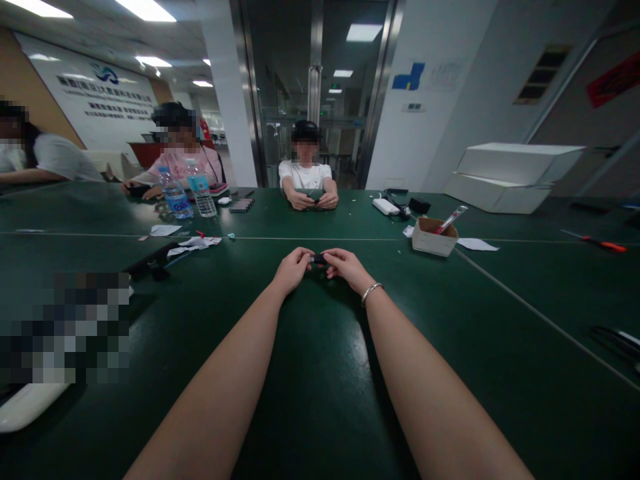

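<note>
A small black object with a lighter left end is held between my two hands, just above the green table. My left hand pinches its left end with thumb and fingers. On the right end, the fingers of my right hand are closed, and a silver bracelet circles that wrist. The object is too small for its details to be made out.
Across the table a person holds something small; others sit at left. Two bottles, paper scraps and a black bar lie left. At right are an open box, white boxes and a screwdriver.
</note>
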The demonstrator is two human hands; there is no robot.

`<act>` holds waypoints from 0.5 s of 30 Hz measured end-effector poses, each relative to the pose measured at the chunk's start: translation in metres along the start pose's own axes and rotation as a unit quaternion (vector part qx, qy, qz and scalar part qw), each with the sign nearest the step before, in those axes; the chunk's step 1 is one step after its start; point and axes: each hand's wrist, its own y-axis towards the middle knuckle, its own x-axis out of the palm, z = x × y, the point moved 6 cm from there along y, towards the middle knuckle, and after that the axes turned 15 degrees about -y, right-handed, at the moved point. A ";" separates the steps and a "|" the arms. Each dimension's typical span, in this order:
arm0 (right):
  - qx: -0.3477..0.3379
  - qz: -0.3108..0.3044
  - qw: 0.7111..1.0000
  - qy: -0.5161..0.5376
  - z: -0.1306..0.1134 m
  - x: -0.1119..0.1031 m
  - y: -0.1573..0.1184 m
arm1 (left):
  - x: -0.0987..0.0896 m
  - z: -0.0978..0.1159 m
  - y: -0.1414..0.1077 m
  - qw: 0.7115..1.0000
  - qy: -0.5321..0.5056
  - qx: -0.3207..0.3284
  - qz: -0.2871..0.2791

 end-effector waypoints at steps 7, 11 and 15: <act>0.007 0.000 1.000 -0.008 0.002 0.000 0.002 | -0.003 0.008 -0.002 0.999 0.012 0.035 0.021; -0.015 -0.001 1.000 -0.018 -0.002 -0.001 -0.001 | -0.003 0.013 -0.002 0.999 0.011 0.037 0.024; -0.051 0.005 0.999 -0.011 -0.010 -0.002 -0.005 | -0.005 0.014 -0.004 0.999 0.000 0.038 0.033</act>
